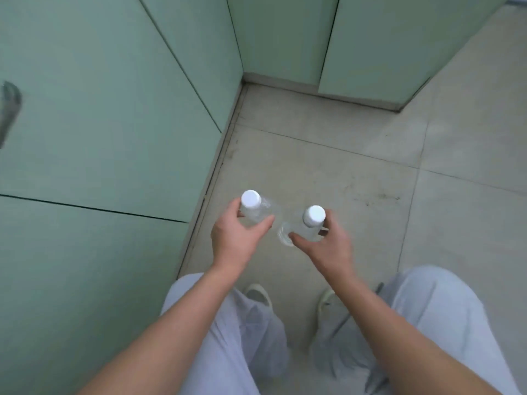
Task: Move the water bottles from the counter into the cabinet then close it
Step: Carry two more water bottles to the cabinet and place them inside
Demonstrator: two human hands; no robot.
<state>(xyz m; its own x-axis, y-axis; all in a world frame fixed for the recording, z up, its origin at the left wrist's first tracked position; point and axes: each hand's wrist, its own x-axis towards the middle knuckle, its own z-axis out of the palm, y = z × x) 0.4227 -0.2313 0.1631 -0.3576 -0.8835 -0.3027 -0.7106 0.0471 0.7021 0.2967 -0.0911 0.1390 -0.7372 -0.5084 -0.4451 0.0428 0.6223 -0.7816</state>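
**A:** What sort of room is this?

**B:** A corner lined with pale green cabinet fronts [99, 109], over a floor [356, 172] of light grey tiles, seen from above.

**A:** Where are the water bottles?

**B:** Both are in the air above the floor, ahead of the person's knees, one in each hand. The left bottle [261, 213] is clear with a white cap, and it tilts so the cap faces up toward the camera. The right bottle [309, 230] looks the same and sits just beside it, a little lower in the view. A clear rounded base shows between the hands, but I cannot tell which bottle it belongs to.

**A:** How are they held?

**B:** The left grip [236, 238] is wrapped round the left bottle just below its cap, thumb on the inner side. The right grip [330, 249] clasps the right bottle the same way, with its thumb pointing toward the other hand. Both forearms are bare.

**A:** What lies around them?

**B:** Below the arms are light grey trousers [433, 323] and a pair of pale shoes [259, 296] on the tiles. The cabinet fronts run along the left and across the far side, divided by thin dark seams. At the far left edge there is a blurred grey handle [10, 109].
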